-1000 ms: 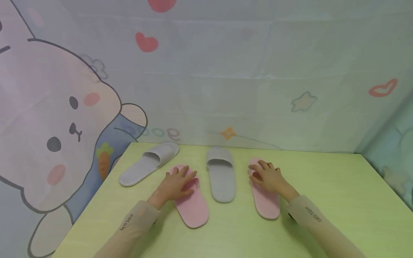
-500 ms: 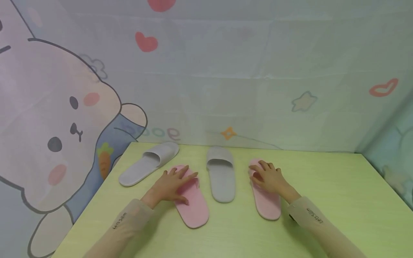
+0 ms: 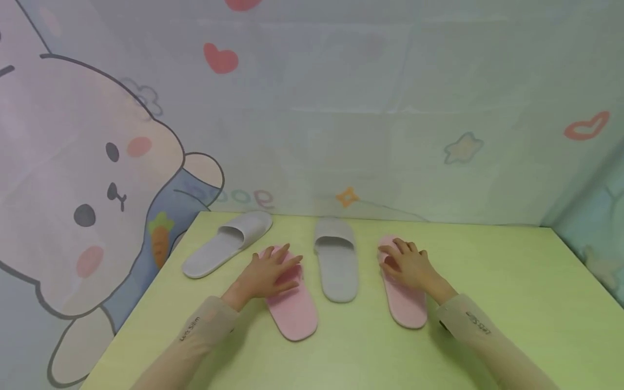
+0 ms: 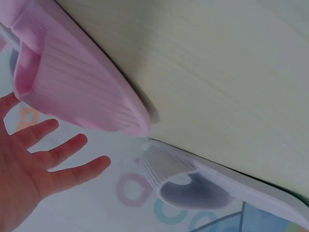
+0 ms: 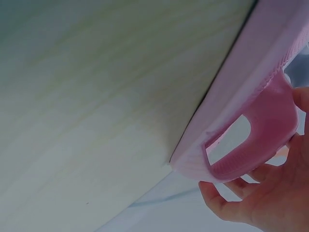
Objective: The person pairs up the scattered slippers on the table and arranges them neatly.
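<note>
Over the strap of the left pink slipper hovers my left hand, fingers spread. In the left wrist view a gap shows between most fingers and this slipper; whether the thumb side touches cannot be told. My right hand lies loosely over the strap of the right pink slipper. In the right wrist view its fingers are slightly bent beside the strap, seemingly in light contact, without a clear pinch. Between the pink pair sits a white slipper, toe towards the wall.
Another white slipper lies slanted at the back left of the yellow-green table. Behind the table hangs a cloth backdrop printed with a cartoon animal, hearts and stars.
My left hand's thumb swung down over the pink insole, then back up towards the other fingers. The right hand and all the slippers stay put; the view has tilted slightly.
</note>
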Motion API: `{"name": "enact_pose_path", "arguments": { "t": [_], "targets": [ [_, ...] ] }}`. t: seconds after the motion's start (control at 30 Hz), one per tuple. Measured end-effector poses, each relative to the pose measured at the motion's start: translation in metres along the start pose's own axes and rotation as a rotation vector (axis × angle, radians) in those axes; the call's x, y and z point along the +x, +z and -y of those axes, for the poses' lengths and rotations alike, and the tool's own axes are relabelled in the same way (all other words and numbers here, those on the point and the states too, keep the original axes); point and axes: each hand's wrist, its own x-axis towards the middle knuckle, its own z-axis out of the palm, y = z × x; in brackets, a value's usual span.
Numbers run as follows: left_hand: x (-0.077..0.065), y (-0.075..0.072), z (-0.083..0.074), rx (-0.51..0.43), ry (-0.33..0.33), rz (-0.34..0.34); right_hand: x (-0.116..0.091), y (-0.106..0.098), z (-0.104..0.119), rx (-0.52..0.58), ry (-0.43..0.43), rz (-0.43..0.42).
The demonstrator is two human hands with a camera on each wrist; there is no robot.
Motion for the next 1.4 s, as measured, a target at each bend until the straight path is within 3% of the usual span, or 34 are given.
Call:
{"name": "enact_pose_path", "arguments": {
  "t": [0.17, 0.4, 0.97, 1.4],
  "targets": [
    [0.011, 0.006, -0.004, 0.013, -0.059, 0.008, 0.001, -0.001, 0.001, 0.003, -0.001, 0.002],
    [0.019, 0.012, -0.002, 0.005, -0.086, 0.026, -0.001, 0.001, 0.0, -0.008, 0.004, -0.001],
    [0.02, 0.017, 0.003, 0.123, -0.01, -0.029, -0.001, -0.002, 0.002, 0.003, 0.014, 0.018],
    [0.019, 0.014, -0.003, 0.128, 0.016, -0.077, -0.002, -0.001, 0.002, 0.002, 0.009, 0.006]
  ]
}}
